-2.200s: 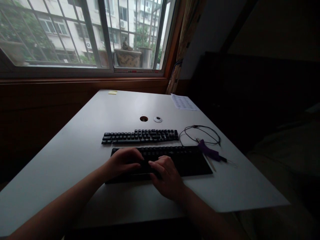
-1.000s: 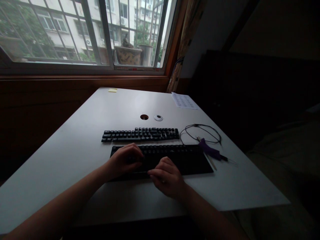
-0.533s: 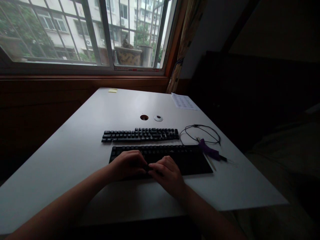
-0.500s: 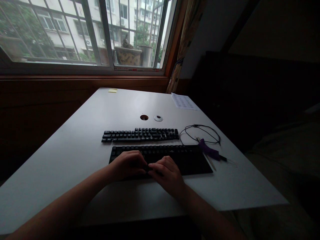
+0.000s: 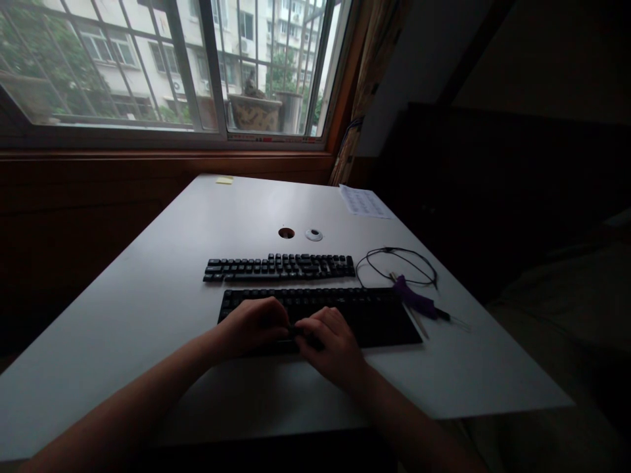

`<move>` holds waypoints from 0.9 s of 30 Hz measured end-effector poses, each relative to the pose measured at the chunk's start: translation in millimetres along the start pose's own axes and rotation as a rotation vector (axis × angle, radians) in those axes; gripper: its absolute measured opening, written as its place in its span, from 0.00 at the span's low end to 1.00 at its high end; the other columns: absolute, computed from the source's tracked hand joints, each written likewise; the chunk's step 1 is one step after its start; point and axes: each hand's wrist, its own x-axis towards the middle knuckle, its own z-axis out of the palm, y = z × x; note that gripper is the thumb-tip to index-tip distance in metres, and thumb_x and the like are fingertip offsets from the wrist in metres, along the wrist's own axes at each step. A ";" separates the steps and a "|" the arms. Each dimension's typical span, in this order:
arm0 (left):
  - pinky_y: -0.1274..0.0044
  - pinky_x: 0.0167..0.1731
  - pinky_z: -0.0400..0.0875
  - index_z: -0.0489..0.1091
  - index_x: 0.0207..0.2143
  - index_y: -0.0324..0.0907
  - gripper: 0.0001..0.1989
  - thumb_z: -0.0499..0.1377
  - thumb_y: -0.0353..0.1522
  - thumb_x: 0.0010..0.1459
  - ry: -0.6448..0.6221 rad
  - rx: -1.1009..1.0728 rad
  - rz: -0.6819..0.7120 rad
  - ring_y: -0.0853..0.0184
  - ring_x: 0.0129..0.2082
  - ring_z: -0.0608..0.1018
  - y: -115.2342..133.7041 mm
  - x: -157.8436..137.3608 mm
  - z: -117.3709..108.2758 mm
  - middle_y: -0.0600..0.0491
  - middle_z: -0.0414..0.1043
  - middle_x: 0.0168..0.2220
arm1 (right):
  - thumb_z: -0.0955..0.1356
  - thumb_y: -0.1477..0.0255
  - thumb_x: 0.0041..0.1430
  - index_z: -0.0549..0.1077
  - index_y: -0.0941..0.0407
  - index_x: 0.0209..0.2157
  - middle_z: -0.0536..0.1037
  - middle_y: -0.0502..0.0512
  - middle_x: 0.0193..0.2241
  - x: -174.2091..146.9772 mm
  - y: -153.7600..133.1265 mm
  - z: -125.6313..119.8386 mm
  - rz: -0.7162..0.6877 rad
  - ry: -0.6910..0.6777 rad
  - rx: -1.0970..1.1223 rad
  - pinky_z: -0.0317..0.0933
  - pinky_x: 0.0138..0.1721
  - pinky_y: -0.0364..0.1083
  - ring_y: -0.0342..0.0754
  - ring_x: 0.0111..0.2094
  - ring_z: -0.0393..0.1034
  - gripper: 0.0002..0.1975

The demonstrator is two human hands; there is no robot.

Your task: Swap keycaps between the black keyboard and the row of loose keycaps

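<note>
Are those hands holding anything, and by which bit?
A small dark piece shows between the left hand and right hand, over the black keyboard. It's too dim to tell whether it's held, or by which part.

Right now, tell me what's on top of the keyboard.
Keys show along the far edge of the keyboard. The left hand and right hand are over it; what lies beneath them is covered.

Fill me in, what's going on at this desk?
A person's left hand and right hand meet at a small dark piece, possibly a keycap, over a black keyboard on a white desk. Which hand grips the piece is hard to tell. Rows of loose keycaps lie beyond the keyboard; a purple-handled tool and a looped cable lie toward its right end.
</note>
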 end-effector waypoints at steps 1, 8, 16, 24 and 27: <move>0.79 0.32 0.73 0.73 0.39 0.40 0.08 0.65 0.36 0.61 0.018 -0.004 0.006 0.69 0.32 0.79 1.6 -0.3 -2.3 0.53 0.79 0.34 | 0.71 0.76 0.61 0.74 0.53 0.43 0.77 0.52 0.33 0.8 2.5 -0.5 0.027 -0.011 -0.008 0.63 0.41 0.51 0.50 0.36 0.70 0.09; 0.73 0.39 0.75 0.74 0.42 0.41 0.05 0.58 0.28 0.65 0.196 0.405 0.249 0.65 0.38 0.78 -10.3 -1.6 -28.4 0.49 0.77 0.40 | 0.75 0.75 0.58 0.78 0.51 0.40 0.77 0.51 0.31 14.0 23.4 -5.2 0.197 -0.189 -0.068 0.60 0.44 0.52 0.53 0.39 0.66 0.08; 0.65 0.48 0.75 0.72 0.52 0.43 0.14 0.62 0.31 0.63 0.075 0.646 0.283 0.59 0.47 0.76 -23.6 -4.3 -37.4 0.46 0.75 0.48 | 0.77 0.73 0.57 0.80 0.51 0.40 0.79 0.51 0.31 27.7 25.5 -1.1 0.231 -0.281 -0.098 0.59 0.44 0.52 0.53 0.40 0.67 0.09; 0.62 0.51 0.74 0.69 0.56 0.45 0.21 0.64 0.32 0.61 0.052 0.628 0.232 0.57 0.50 0.73 -28.7 -3.7 -37.9 0.46 0.73 0.51 | 0.77 0.74 0.57 0.79 0.51 0.41 0.78 0.50 0.30 20.2 30.1 2.2 0.239 -0.252 -0.095 0.60 0.43 0.52 0.53 0.40 0.68 0.09; 0.61 0.50 0.74 0.69 0.57 0.45 0.21 0.65 0.32 0.61 0.057 0.613 0.233 0.57 0.50 0.74 -29.4 -3.8 -37.5 0.46 0.72 0.51 | 0.76 0.73 0.58 0.79 0.50 0.41 0.79 0.51 0.31 19.6 31.0 2.2 0.209 -0.247 -0.107 0.60 0.43 0.52 0.53 0.40 0.68 0.09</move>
